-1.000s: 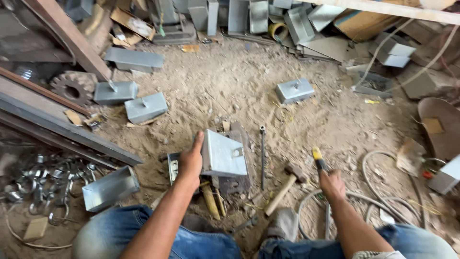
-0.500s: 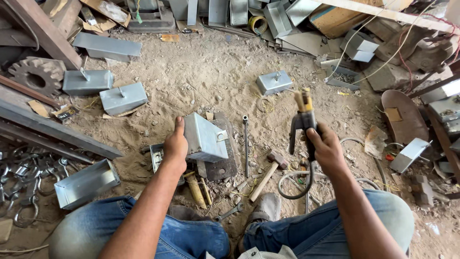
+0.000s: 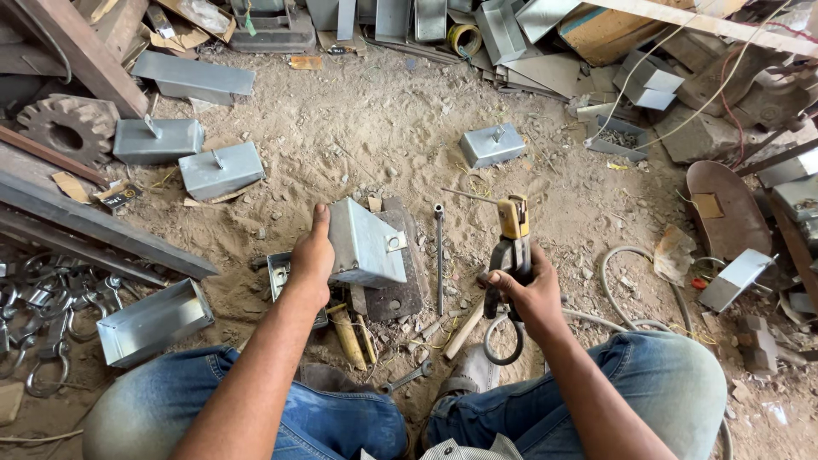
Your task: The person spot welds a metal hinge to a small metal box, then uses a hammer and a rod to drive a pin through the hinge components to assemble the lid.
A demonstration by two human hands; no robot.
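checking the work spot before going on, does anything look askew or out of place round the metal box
Yes: the grey metal box sits tilted on the dark block, steadied only by the left hand. The right hand holds an electrode holder. A hammer and wrench lie loose in the dirt.

Rough metal-fab workshop, floor-level setup w/ bare dirt ground (image 3: 375, 128). Folded grey sheet-metal boxes (image 3: 220, 169) sit scattered up-left of the worker's grip, a rusty toothed gear wheel (image 3: 70, 128) further left, steel angle bars (image 3: 94, 223) beside it. Below-left lies a pile of steel ring shackles (image 3: 34, 315). Just by the grip: wooden-handled hammer (image 3: 464, 328), long socket wrench (image 3: 440, 255). Offcuts & scrap sheet (image 3: 528, 68) heaped along the far edge.
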